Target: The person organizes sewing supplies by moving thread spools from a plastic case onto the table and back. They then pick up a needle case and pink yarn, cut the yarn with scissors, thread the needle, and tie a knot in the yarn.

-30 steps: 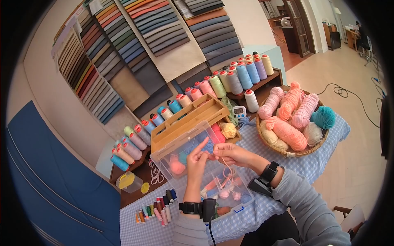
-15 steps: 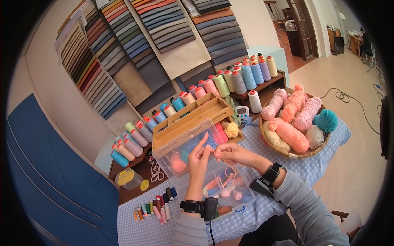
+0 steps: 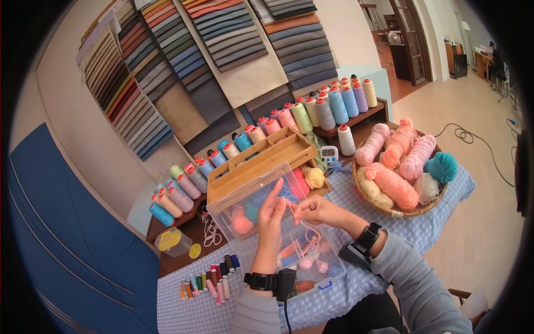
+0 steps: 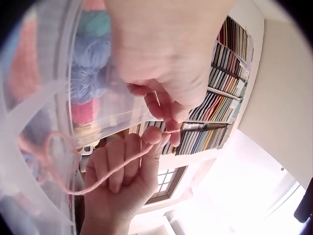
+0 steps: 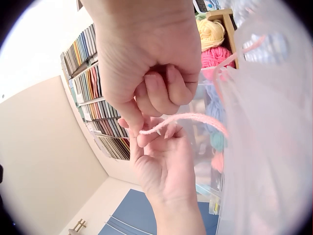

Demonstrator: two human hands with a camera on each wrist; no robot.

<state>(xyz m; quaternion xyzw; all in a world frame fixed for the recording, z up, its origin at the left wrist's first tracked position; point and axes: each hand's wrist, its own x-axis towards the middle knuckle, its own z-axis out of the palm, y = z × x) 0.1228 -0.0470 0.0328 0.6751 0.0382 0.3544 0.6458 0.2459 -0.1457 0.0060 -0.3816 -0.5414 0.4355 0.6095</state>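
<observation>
Both hands meet over a clear plastic case (image 3: 236, 245), fingertips nearly together. My left hand (image 3: 269, 225) has its index finger pointing up, while its thumb and other fingertips hold a short bit of pink yarn (image 4: 170, 131). Thumb and index finger of my right hand (image 3: 321, 212) pinch the same strand, with the other fingers curled, as the right wrist view shows. From the right fingertips the yarn (image 5: 193, 116) arcs away and hangs down into the case. Its end between the fingers is mostly hidden.
A wicker basket of yarn skeins (image 3: 401, 214) stands at the right. Behind the case are a wooden tray (image 3: 260, 167), a white timer (image 3: 329, 154) and rows of thread cones (image 3: 337, 106). Small spools (image 3: 212, 275) lie left, near a yellow-lidded tub (image 3: 173, 242).
My left hand has turned slightly, its index finger now more upright. The right hand has shifted a little, still pinching the yarn. The head view has tilted slightly.
</observation>
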